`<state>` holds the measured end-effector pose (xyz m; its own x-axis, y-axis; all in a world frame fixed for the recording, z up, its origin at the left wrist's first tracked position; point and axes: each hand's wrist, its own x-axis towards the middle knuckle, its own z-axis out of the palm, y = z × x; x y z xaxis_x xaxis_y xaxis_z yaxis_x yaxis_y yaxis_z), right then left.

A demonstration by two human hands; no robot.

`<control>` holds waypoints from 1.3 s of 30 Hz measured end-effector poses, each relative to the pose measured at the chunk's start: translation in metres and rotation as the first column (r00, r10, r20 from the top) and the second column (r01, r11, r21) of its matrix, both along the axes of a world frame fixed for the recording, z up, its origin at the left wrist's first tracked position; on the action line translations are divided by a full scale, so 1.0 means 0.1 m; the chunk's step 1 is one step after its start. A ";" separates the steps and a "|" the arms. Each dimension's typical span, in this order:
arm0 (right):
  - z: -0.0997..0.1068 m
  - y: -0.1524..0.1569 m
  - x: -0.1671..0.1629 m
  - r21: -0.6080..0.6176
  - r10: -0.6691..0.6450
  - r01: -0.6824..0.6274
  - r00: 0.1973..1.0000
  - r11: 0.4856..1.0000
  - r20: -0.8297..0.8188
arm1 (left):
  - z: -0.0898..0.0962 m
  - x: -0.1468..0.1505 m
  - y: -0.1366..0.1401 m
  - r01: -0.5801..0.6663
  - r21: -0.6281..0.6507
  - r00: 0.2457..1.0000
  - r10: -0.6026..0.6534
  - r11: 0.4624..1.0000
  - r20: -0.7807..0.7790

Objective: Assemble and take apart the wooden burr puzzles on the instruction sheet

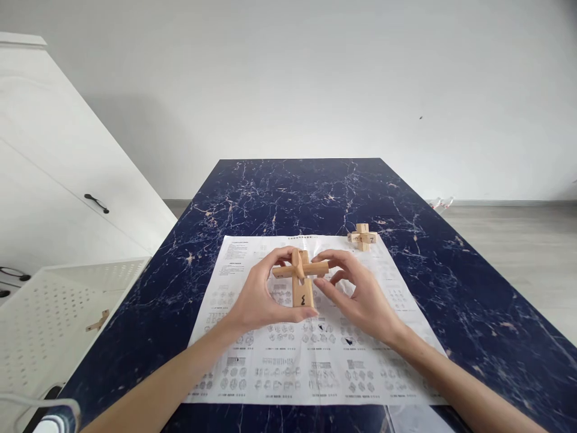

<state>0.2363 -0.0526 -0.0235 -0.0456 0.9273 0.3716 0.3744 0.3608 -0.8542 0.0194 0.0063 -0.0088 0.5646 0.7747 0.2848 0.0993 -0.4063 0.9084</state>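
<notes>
A wooden burr puzzle (303, 290) of crossed, interlocking pieces is held above a printed instruction sheet (279, 385). Handwritten marks show on some of its ends. My left hand (259, 294) grips it from front and back, the thumb under the near end and the fingers behind the far end. On the other side, my right hand (356, 291) has its thumb and fingers curled at the right end of the crossbar. A second, assembled burr puzzle (363, 237) with numbered ends stands at the sheet's far right corner.
The dark blue marble-patterned table (288, 192) reaches toward a white wall. At the left are a white cabinet (58, 138) and a white perforated basket (40, 300) holding a small wooden piece (98, 321). A clear object (406, 419) lies at the front edge.
</notes>
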 end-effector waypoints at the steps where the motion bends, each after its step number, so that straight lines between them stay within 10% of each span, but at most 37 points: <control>1: 0.00 0.00 -0.01 -0.033 0.033 -0.033 0.999 0.999 0.000 | 0.00 0.00 -0.01 0.009 -0.014 1.000 -0.009 1.000 0.012; 13: 0.00 -0.03 -0.07 -0.108 0.012 0.004 0.988 0.994 0.152 | 0.00 0.02 -0.02 0.016 -0.068 0.999 -0.014 0.998 0.029; 22: 0.01 0.11 0.12 -0.113 -0.167 0.167 0.986 0.980 0.007 | -0.01 -0.05 0.11 -0.194 -0.212 0.977 0.209 0.958 0.049; 32: -0.27 0.13 0.17 0.209 -0.303 0.225 0.800 0.952 0.518 | -0.02 -0.04 0.07 -0.283 -0.032 0.959 0.283 0.958 -0.026; 39: -0.07 0.06 0.14 0.160 -0.101 0.059 0.959 0.985 0.265 | 0.05 -0.01 0.01 -0.154 0.069 0.979 0.162 0.986 -0.127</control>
<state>0.2504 -0.0469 -0.0310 -0.0921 0.8672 0.4894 0.6175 0.4354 -0.6551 0.0189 0.0071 -0.0040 0.4721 0.8413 0.2632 0.2836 -0.4276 0.8583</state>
